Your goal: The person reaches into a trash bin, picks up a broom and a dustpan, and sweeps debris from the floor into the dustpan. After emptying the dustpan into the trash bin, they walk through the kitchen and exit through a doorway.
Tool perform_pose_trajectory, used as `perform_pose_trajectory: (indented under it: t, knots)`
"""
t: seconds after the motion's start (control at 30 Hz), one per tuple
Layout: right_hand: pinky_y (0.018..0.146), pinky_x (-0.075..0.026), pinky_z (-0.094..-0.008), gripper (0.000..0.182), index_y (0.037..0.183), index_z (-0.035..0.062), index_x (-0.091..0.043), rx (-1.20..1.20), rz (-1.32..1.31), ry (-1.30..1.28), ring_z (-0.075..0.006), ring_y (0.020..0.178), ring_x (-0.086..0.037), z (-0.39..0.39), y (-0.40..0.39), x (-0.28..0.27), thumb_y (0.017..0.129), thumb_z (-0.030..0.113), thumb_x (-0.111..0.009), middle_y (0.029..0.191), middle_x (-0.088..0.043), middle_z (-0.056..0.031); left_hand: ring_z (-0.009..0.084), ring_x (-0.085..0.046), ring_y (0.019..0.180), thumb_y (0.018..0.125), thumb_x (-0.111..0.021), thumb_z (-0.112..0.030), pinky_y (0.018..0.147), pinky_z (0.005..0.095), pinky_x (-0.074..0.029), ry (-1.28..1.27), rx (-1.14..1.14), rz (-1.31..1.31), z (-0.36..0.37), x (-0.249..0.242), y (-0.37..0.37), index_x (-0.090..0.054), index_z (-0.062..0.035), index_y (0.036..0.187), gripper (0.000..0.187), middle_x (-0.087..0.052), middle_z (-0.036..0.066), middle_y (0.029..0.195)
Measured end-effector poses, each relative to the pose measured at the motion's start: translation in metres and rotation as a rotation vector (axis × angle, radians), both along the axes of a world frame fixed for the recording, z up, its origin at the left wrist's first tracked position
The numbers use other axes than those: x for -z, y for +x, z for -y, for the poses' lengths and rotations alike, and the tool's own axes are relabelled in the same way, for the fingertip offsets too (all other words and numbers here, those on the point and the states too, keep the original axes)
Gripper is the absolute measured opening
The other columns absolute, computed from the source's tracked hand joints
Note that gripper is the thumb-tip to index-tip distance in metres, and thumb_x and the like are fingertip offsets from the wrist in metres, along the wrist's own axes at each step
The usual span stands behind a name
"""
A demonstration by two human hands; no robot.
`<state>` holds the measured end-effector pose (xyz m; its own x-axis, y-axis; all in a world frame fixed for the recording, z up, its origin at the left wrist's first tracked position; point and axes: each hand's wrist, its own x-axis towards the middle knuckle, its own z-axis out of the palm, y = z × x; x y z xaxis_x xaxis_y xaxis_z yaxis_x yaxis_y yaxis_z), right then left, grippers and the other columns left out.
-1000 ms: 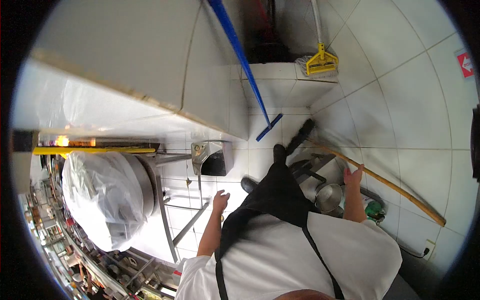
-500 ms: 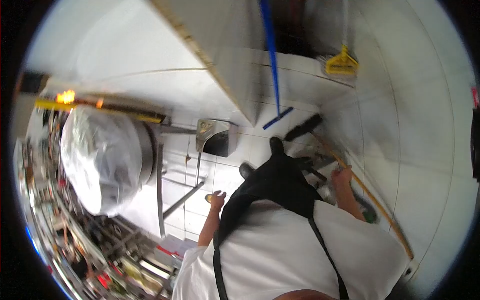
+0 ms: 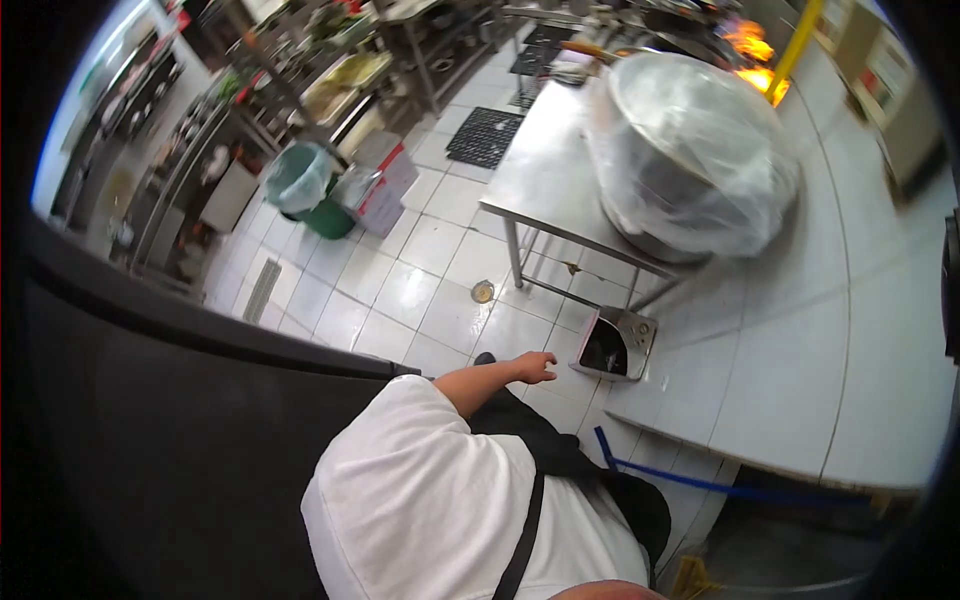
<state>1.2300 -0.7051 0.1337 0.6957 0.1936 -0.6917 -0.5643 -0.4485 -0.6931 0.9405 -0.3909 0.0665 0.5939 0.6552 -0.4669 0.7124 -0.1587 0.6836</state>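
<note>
My left hand (image 3: 535,367) reaches forward over the tiled floor, fingers loosely apart, with nothing in it. A small metal box with a dark opening (image 3: 640,335) stands on the floor just to the right of this hand, apart from it. Closer to my body, a blue squeegee (image 3: 690,480) leans with its blade on the floor by the wall corner. My right hand is out of the picture, on the far side of my torso.
A steel table (image 3: 545,150) carries a large pot wrapped in clear plastic (image 3: 690,150). Flames (image 3: 750,45) burn behind it. A green bin (image 3: 325,215) and a box (image 3: 385,190) stand ahead. A large dark panel (image 3: 180,420) is close on my left; a tiled wall (image 3: 770,370) is on the right.
My view has swung left, from the corner with the broom toward the kitchen aisle. My right hand and the broom have left the view. My left hand is now stretched out further ahead.
</note>
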Motion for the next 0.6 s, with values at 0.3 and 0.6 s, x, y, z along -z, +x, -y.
perform_pose_trajectory:
  t: [0.3,0.6]
  knots:
    - [0.059,-0.05,-0.0267,0.038,0.122,0.0073,-0.047,-0.948,-0.002,0.073,-0.0142,0.068,-0.058,-0.191,-0.098,-0.009,0.089,0.024,-0.06,0.092,-0.058,-0.0069,0.0351,-0.059,0.104,0.078,-0.066,-0.036,0.089,0.0416,-0.047,-0.172,-0.645,-0.392,0.029,0.108,-0.26,-0.062,-0.0003,0.105,0.045,-0.062,0.021,0.109]
    - [0.072,-0.049,-0.0318,0.053,0.121,0.0075,-0.053,-1.895,0.325,-0.187,-0.0174,0.079,-0.06,-0.334,-0.138,0.096,0.078,0.033,-0.071,0.089,-0.061,-0.0092,0.0339,-0.055,0.11,0.08,-0.063,-0.039,0.095,0.0399,-0.044,-0.3,-0.938,-0.357,-0.02,0.1,-0.387,-0.059,-0.0003,0.112,0.05,-0.059,0.02,0.116]
